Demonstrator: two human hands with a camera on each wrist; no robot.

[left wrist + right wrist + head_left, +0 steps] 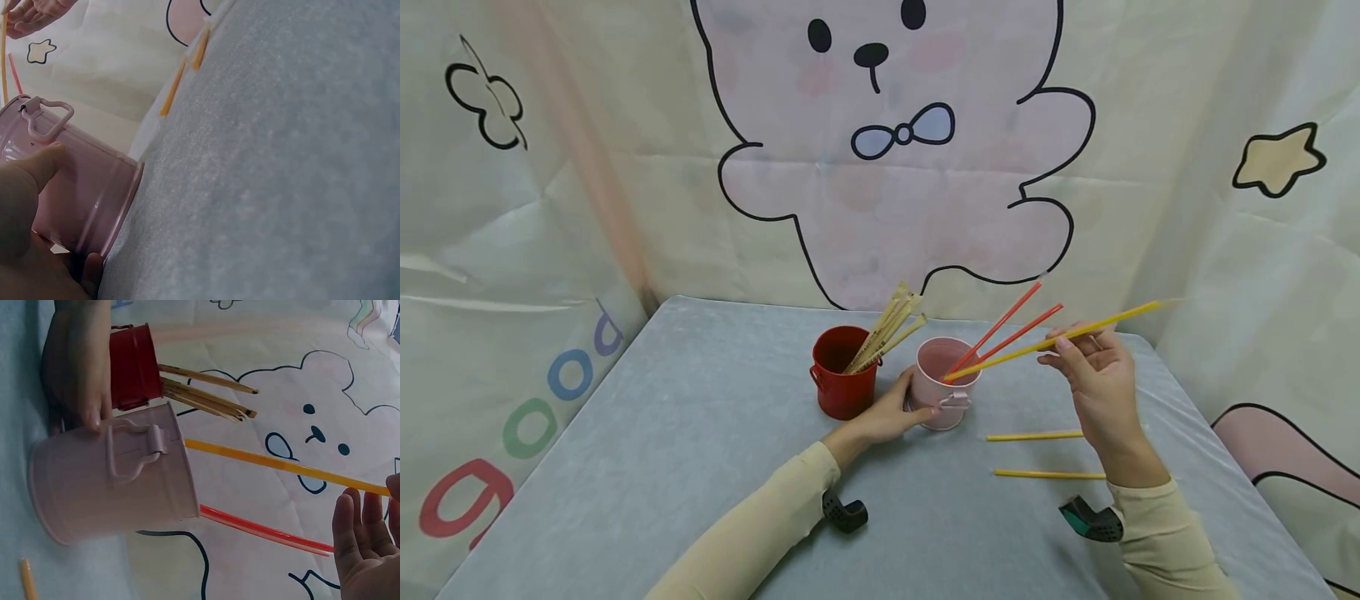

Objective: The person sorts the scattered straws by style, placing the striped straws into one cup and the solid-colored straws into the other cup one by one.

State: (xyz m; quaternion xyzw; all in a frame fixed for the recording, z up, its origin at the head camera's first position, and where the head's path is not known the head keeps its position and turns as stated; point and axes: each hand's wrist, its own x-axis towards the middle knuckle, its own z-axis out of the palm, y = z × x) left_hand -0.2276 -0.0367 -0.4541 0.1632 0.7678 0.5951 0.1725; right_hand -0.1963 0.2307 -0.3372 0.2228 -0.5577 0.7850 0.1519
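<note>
On the table stands a small pink bucket (942, 408), steadied by my left hand (883, 414), whose thumb and fingers wrap its lower side. Two red straws (1006, 318) lean out of the bucket toward the right. My right hand (1099, 379) pinches a yellow straw (1030, 347) between thumb and fingers, up and to the right of the bucket. In the right wrist view the low end of this yellow straw (275, 463) meets the bucket's rim. Two more yellow straws (1034, 437) lie on the table below my right hand, which partly covers them.
Left of the pink bucket stands a red bucket (842, 396) holding several tan printed sticks (891, 329). A pale blue-grey cloth (700, 400) covers the table. Behind it hangs a printed curtain (760, 275). Each wrist wears a dark device (846, 511).
</note>
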